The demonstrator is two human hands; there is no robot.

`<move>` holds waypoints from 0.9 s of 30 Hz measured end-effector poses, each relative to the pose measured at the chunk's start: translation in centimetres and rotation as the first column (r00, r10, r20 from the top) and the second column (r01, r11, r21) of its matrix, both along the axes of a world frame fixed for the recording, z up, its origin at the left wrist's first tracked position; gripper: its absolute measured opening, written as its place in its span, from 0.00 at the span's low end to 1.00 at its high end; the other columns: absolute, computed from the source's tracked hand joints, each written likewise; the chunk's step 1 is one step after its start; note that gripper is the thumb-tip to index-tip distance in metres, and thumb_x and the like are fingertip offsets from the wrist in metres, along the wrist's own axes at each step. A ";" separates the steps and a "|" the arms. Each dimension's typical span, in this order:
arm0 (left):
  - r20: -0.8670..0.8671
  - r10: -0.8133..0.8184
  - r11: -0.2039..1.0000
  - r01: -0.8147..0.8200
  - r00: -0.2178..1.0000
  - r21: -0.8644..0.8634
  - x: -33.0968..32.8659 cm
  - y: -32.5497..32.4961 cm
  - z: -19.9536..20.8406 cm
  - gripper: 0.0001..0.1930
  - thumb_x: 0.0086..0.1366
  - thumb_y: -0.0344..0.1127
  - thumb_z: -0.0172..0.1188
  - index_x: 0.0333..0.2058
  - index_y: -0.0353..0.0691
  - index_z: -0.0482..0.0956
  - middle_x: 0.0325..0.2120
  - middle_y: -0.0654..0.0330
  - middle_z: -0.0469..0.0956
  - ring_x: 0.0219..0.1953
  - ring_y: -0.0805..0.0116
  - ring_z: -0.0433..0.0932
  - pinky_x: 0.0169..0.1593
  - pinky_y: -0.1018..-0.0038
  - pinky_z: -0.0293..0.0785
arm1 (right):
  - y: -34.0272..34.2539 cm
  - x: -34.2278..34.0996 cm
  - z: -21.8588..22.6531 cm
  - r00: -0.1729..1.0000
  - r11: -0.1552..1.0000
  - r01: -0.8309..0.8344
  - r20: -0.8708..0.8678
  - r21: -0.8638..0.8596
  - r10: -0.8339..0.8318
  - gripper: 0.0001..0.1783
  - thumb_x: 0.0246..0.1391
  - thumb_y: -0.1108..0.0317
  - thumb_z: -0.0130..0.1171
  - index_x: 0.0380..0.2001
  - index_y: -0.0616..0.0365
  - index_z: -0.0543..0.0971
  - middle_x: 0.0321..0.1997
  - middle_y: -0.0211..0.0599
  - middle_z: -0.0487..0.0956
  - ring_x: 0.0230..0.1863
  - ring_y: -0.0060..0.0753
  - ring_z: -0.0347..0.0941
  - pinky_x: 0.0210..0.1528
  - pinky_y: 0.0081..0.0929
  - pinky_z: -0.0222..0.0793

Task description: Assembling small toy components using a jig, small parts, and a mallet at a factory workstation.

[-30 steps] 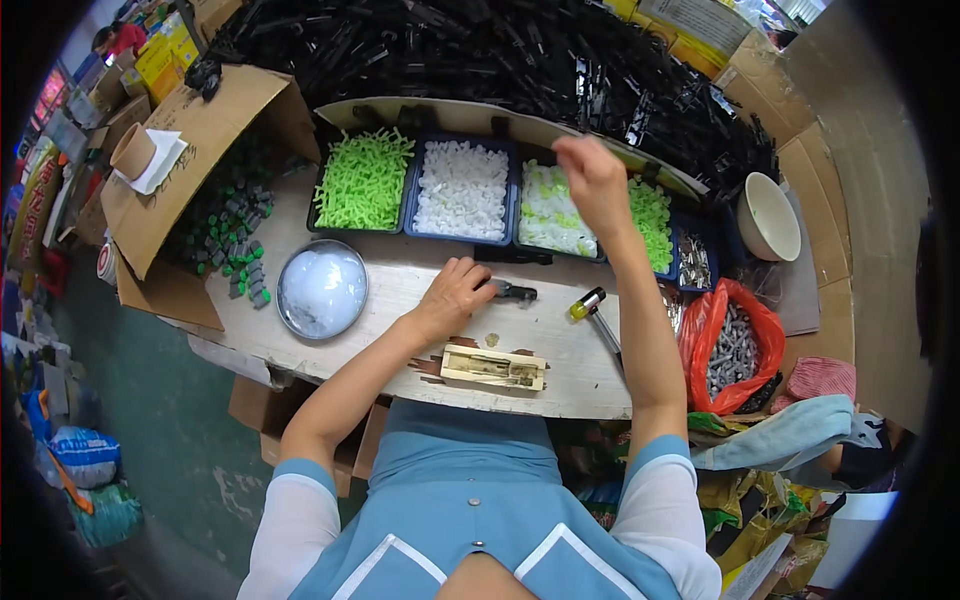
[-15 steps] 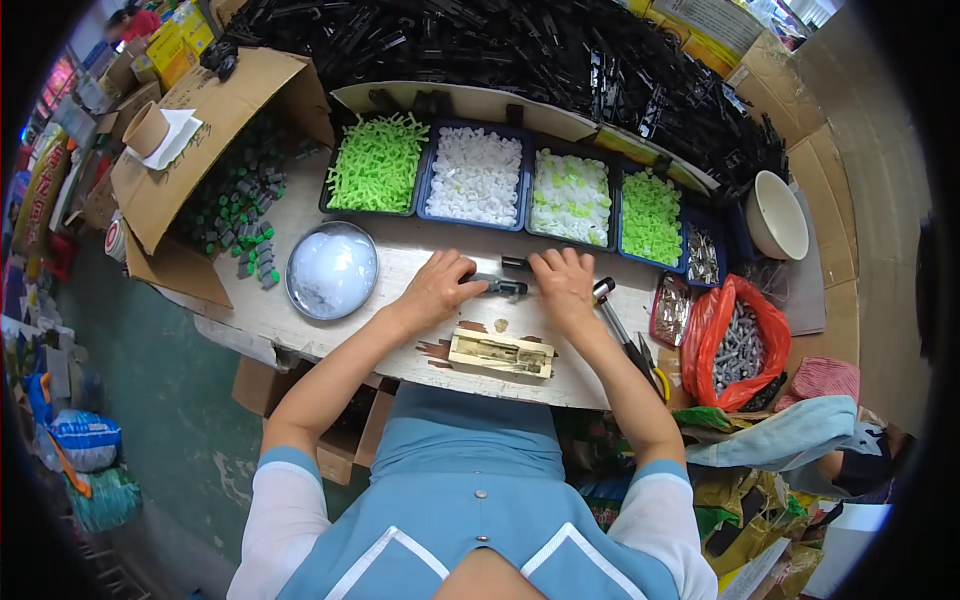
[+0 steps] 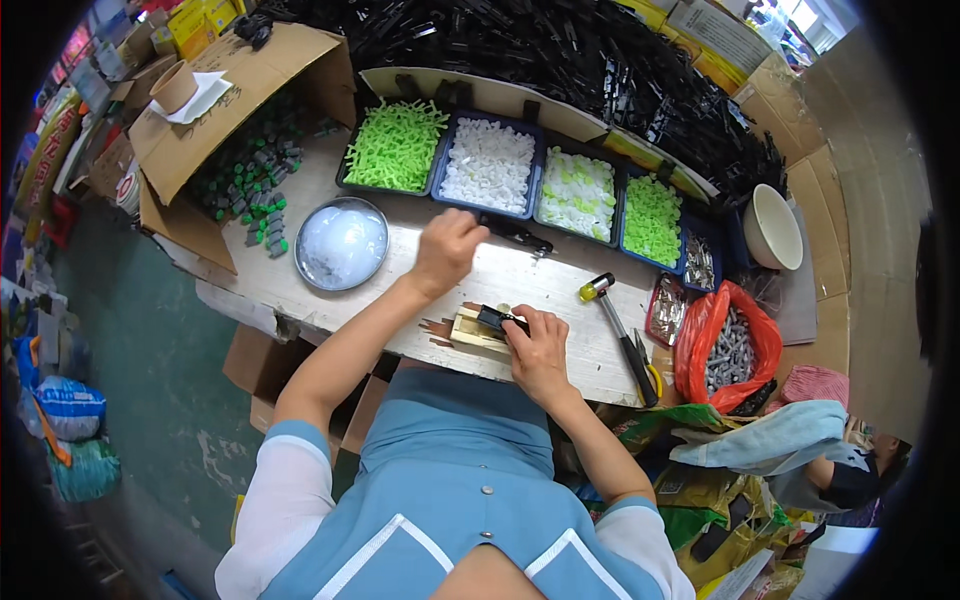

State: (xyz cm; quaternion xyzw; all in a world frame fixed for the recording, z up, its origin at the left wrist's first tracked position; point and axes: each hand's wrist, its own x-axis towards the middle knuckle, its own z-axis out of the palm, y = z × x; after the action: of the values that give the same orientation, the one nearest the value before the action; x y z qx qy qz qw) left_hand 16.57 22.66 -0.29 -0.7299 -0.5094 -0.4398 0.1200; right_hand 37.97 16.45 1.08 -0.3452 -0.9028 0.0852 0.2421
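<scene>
Gripping a black part [image 3: 491, 317], the right hand [image 3: 540, 352] has moved to the wooden fixture [image 3: 465, 331]; the left hand [image 3: 446, 250] curls, hold unclear.

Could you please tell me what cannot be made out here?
- Wooden jig and black part: head view, right ends covered by the right hand.
- Left hand: head view, its back hides whether anything is held.
- Silvery pieces beyond the red bag: head view, too small for exact shapes.

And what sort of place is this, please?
Probably a small assembly workshop: loose white pieces in a tray, a large heap of black parts, and a hammer on the worktable.
</scene>
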 end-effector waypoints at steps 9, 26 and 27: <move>0.621 0.537 0.817 -0.535 0.571 -0.213 -14.6 -13.0 -0.5 0.03 0.52 0.23 0.60 0.28 0.34 0.79 0.21 0.63 0.72 0.23 0.77 0.69 0.28 0.81 0.66 | -1.1 -1.2 -1.4 0.985 0.990 -0.067 0.165 0.124 0.046 0.26 0.40 0.76 0.54 0.48 0.50 0.72 0.53 0.26 0.70 0.53 0.31 0.64 0.56 0.45 0.45; 0.034 0.808 0.544 -0.724 0.588 -0.424 -19.3 -12.3 -2.8 0.14 0.46 0.35 0.66 0.31 0.35 0.76 0.30 0.51 0.73 0.34 0.50 0.73 0.38 0.63 0.70 | -1.6 -1.6 -2.0 0.943 0.985 -0.115 0.327 0.127 0.067 0.26 0.49 0.70 0.50 0.54 0.48 0.66 0.63 0.22 0.60 0.61 0.29 0.56 0.61 0.51 0.38; 0.010 0.793 0.547 -0.705 0.609 -0.453 -19.4 -12.9 -3.2 0.13 0.46 0.35 0.65 0.30 0.35 0.76 0.31 0.51 0.72 0.35 0.50 0.74 0.38 0.62 0.70 | -1.6 -1.6 -2.0 0.943 0.986 -0.114 0.325 0.125 0.068 0.26 0.49 0.70 0.50 0.54 0.48 0.66 0.63 0.22 0.60 0.61 0.29 0.56 0.61 0.51 0.38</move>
State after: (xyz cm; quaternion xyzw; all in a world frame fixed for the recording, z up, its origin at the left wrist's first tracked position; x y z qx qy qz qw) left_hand -2.88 9.77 -3.44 -0.3961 -0.8614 -0.3055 0.0880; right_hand 36.40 14.89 -0.92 -0.2940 -0.9488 -0.0253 0.1123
